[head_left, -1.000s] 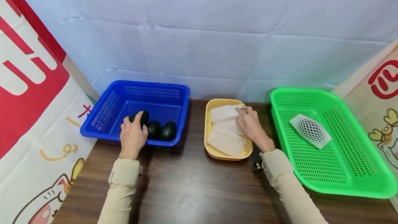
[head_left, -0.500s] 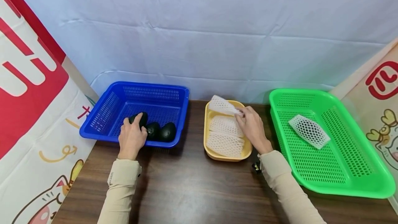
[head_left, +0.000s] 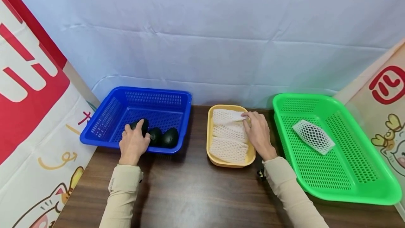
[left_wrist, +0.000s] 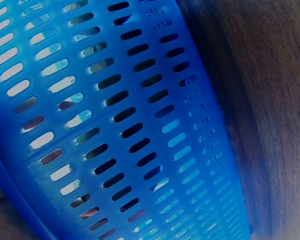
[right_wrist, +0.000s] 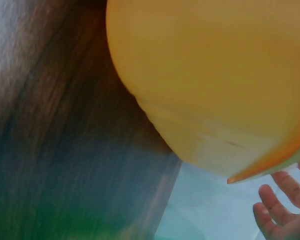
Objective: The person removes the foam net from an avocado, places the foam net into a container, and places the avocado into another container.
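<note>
In the head view my left hand (head_left: 135, 144) reaches over the near rim of a blue basket (head_left: 186, 115), its fingers curled round a dark green avocado (head_left: 144, 126). Two more avocados (head_left: 169, 138) lie to its right in the basket. My right hand (head_left: 258, 133) is at the far right of a yellow tub (head_left: 209, 143), thumb and fingertips pinching one end of a white foam net sleeve (head_left: 224, 116). More such net sleeves (head_left: 229, 149) lie flat below it in the tub. The left wrist view shows mostly the slotted basket wall (left_wrist: 105, 135); the right wrist view catches raised fingers (right_wrist: 275, 205) beyond the tub wall (right_wrist: 205, 75).
At the right stands a green basket (head_left: 335, 185) with one net-wrapped item (head_left: 314, 136) in it. All three containers are on a dark wooden table (head_left: 196, 196). A pale cloth (head_left: 202, 45) hangs behind, and printed banners (head_left: 41, 122) flank both sides.
My right hand lifted the far net sleeve's left end, then lowered it, so it lies flatter across the tub's far end now. My left hand stays on the avocado.
</note>
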A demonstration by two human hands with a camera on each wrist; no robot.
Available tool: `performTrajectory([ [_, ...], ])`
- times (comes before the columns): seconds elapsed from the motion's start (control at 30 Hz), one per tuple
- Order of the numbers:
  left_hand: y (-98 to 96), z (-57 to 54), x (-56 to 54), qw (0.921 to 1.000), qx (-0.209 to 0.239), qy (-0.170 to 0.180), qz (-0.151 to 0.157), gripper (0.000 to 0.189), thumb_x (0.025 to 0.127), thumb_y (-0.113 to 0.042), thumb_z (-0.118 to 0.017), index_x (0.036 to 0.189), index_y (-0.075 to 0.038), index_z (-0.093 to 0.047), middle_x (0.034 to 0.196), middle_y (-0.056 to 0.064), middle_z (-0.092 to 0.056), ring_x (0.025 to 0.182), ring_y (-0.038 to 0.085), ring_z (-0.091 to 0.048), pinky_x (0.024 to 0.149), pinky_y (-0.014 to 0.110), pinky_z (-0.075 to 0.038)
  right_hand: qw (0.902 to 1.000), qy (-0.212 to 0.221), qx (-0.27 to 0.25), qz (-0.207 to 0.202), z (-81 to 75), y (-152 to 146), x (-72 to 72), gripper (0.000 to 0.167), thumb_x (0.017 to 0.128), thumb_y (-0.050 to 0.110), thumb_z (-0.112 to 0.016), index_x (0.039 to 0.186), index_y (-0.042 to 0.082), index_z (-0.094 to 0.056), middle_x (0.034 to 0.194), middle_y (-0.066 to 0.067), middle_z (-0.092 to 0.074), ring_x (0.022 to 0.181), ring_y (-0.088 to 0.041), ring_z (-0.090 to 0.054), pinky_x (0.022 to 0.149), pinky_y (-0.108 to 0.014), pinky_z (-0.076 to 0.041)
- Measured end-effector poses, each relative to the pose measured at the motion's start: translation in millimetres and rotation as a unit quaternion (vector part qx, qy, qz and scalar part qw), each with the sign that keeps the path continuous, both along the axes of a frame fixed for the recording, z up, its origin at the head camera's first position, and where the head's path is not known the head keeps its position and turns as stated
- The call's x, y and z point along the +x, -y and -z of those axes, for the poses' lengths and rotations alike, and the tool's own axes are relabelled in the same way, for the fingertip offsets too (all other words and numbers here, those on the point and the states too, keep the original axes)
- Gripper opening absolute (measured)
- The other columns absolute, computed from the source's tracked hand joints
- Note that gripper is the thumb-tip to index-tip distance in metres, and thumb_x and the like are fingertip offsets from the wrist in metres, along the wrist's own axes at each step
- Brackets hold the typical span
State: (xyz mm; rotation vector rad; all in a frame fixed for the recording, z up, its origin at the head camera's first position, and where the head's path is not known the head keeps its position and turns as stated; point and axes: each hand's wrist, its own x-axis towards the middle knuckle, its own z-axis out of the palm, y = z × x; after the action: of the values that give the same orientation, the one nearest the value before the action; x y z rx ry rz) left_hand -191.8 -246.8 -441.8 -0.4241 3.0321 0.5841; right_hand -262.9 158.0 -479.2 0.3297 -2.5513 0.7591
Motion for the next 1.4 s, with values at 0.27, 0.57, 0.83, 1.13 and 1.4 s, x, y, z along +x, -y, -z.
performTrajectory([
  [0.27, -0.8, 0.6, -0.8, 0.9998, -0.005, 0.017, 0.001, 0.064, 0.099, -0.031, -0.049, 0.157, -0.014, -0.028, 0.151, 0.039, -0.022, 0.127, 0.057, -0.038, 0.087, 0.070, -0.043, 0.9912, 0.115, 0.065, -0.008, 0.8, -5, 6.8, 0.032, 0.092, 0.020, -0.070, 0.123, 0.011, -0.069, 0.123, -0.017, -0.067, 0.120, -0.041, -0.053, 0.109, -0.065, -0.021],
  [0.57, -0.8, -4.1, -2.3, 0.9993, -0.015, 0.035, 0.002, 0.054, 0.098, -0.030, -0.047, 0.147, -0.007, -0.045, 0.148, 0.032, -0.037, 0.126, 0.055, -0.043, 0.091, 0.071, -0.041, 0.9947, 0.101, 0.016, -0.015, -4.1, -9, 17.9, 0.048, 0.087, 0.023, -0.075, 0.132, 0.009, -0.062, 0.130, -0.021, -0.060, 0.120, -0.042, -0.053, 0.109, -0.062, -0.023],
  [0.83, -2.1, -2.0, -0.5, 0.9998, -0.012, 0.016, -0.001, 0.053, 0.098, -0.031, -0.047, 0.146, -0.008, -0.045, 0.147, 0.032, -0.039, 0.126, 0.054, -0.042, 0.093, 0.068, -0.040, 0.9954, 0.094, -0.009, -0.014, -10.9, -17, 31.2, 0.047, 0.090, 0.022, -0.072, 0.133, 0.009, -0.061, 0.131, -0.021, -0.059, 0.121, -0.044, -0.051, 0.108, -0.063, -0.024],
  [1.13, -4.6, 5.7, 6.3, 0.9952, 0.020, -0.095, -0.014, 0.044, 0.098, -0.026, -0.053, 0.139, -0.009, -0.053, 0.143, 0.029, -0.046, 0.124, 0.051, -0.046, 0.095, 0.067, -0.040, 0.9949, 0.096, -0.021, -0.022, -11.9, -25, 45.3, 0.045, 0.090, 0.021, -0.072, 0.131, 0.005, -0.062, 0.131, -0.022, -0.058, 0.120, -0.045, -0.052, 0.100, -0.063, -0.035],
  [1.4, -8.8, 10.3, 6.1, 0.9788, 0.008, -0.202, 0.035, 0.038, 0.097, -0.021, -0.059, 0.132, -0.008, -0.060, 0.132, 0.025, -0.056, 0.115, 0.048, -0.054, 0.089, 0.062, -0.046, 0.9929, 0.107, -0.037, -0.037, -14.0, -26, 57.5, 0.045, 0.091, 0.022, -0.071, 0.132, 0.006, -0.060, 0.132, -0.021, -0.056, 0.124, -0.043, -0.050, 0.101, -0.060, -0.040],
])
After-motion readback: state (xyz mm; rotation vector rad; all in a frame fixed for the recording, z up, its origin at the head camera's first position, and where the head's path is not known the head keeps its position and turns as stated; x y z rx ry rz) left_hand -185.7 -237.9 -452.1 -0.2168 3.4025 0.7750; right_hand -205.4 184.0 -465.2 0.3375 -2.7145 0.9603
